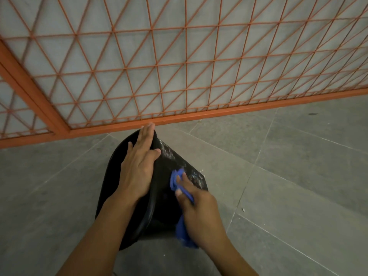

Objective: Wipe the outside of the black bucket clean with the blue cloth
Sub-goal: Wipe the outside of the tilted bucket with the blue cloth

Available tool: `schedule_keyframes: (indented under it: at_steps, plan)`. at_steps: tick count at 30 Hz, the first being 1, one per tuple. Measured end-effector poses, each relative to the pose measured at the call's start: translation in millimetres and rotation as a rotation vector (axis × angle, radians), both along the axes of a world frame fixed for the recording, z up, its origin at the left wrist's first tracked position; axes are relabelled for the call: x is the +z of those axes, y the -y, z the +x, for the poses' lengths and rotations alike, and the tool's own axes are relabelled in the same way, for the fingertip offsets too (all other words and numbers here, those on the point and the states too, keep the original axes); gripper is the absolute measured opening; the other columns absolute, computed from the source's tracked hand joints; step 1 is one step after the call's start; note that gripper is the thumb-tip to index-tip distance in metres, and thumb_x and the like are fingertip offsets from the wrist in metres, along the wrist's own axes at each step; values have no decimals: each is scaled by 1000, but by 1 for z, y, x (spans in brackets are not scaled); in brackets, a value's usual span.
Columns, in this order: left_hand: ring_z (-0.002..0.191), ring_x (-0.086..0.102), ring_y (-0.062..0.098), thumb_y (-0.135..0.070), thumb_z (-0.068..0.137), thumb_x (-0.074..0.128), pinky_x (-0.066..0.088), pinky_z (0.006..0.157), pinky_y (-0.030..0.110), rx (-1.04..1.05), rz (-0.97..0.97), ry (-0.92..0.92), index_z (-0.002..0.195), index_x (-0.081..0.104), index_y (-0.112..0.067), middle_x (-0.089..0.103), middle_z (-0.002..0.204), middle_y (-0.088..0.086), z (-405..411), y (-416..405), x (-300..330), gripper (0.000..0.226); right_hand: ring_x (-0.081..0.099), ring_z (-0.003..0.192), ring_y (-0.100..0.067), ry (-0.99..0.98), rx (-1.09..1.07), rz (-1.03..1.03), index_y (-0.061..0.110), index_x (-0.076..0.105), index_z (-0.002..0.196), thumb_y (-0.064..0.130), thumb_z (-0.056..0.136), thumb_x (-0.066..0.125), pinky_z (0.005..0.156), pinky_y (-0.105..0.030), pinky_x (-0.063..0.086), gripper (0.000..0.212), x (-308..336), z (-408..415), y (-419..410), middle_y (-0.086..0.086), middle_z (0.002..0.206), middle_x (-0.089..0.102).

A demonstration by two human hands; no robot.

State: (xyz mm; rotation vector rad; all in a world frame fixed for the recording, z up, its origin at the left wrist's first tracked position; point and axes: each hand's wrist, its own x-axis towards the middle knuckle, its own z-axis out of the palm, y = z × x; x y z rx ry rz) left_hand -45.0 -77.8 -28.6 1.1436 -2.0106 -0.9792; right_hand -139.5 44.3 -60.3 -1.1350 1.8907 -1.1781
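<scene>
Right hand (196, 208) presses blue cloth (176, 181) on black bucket (171, 162) near orange grille (179, 66).

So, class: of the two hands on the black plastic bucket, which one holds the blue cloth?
The right hand: it presses the crumpled blue cloth against the black plastic bucket, while the left hand lies flat, steadying it.

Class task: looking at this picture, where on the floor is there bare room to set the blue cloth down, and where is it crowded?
Free: the grey tiles right of the black bucket, up to the orange grille, and the tiles left of the bucket. Crowded: the middle, where the left hand rests on the bucket and the right hand holds the blue cloth against its side.
</scene>
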Motion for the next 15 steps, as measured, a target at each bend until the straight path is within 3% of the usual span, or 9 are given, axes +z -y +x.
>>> schedule_keyframes:
  at_steps: [2,4,6,8,11,13,15]
  plan:
    - [142,6,-6,-31,77,30,-5,120,29,14,0,-2,146,16,-32,10,147,-24,2,2,-2,70,56,71,5,0,-29,60,29,52,123,21,95,43,59,3,37,30,-7,-13,19,10,96,59]
    - [142,7,-6,-32,78,29,-5,120,28,43,5,-3,147,17,-32,12,152,-21,3,2,-3,70,60,67,-7,-35,-111,174,22,58,114,20,96,42,50,-8,38,25,-20,-27,30,-4,86,64]
    - [141,6,-8,-32,78,29,-5,120,27,42,13,-13,147,16,-34,11,154,-20,2,-1,-3,70,59,70,-12,-45,-134,271,17,59,115,18,95,42,49,-9,38,26,-27,-31,21,-5,86,62]
    - [141,6,-9,-31,79,30,-4,120,28,4,9,-38,146,15,-35,10,152,-23,0,-2,-3,69,58,81,-10,-9,-87,218,22,56,122,19,95,44,59,-4,41,30,-20,-22,5,0,94,61]
    - [142,7,-7,-30,78,32,-3,120,28,-6,20,-63,142,16,-38,12,151,-22,1,2,-4,67,49,118,-7,54,14,43,24,50,128,20,94,46,93,-9,35,34,-5,-13,10,9,129,53]
    - [143,8,-5,-30,77,33,-3,120,28,20,32,-63,143,17,-37,14,153,-19,2,3,-4,68,47,121,-10,75,12,22,23,51,127,19,94,46,89,-4,32,34,-9,-20,25,5,133,52]
    - [142,8,-6,-30,77,32,-3,120,28,33,34,-48,145,18,-35,14,154,-18,2,3,-4,70,59,106,-21,77,-74,50,23,55,123,20,95,44,70,-6,41,30,-18,-30,35,-9,117,64]
